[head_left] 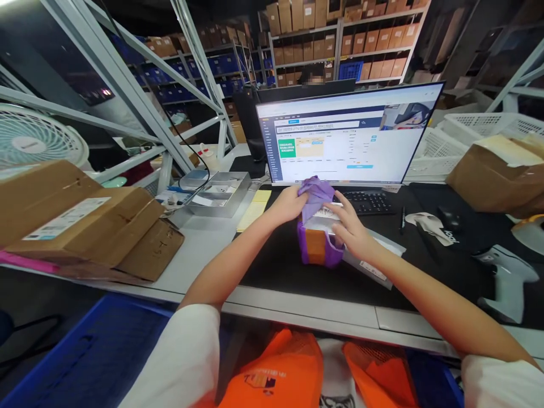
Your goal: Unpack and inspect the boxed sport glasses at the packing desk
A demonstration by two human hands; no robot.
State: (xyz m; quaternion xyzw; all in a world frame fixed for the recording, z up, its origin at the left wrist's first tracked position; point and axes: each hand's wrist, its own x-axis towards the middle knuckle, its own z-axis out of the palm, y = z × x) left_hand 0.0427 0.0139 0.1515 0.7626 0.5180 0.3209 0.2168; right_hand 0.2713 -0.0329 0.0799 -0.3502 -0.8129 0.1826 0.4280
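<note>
A small brown box (315, 247) stands on the black desk mat, partly wrapped in a purple plastic bag (317, 190). A white printed label shows on the whitish top between my hands. My left hand (292, 204) is closed on the gathered upper left of the bag. From the right, my right hand (352, 228) grips the package, its fingers bent over the label and the bag's edge. Some of its fingertips are hidden against the package. Beneath my right forearm lies a flat grey packet (374, 266) with a small label.
Behind the package stand a keyboard (368, 203) and a lit monitor (348, 139). Cartons (85, 221) are stacked at left, near a grey tray (221, 195). To the right lie a pen (402, 220), a mouse (449, 218) and a barcode scanner (505, 283).
</note>
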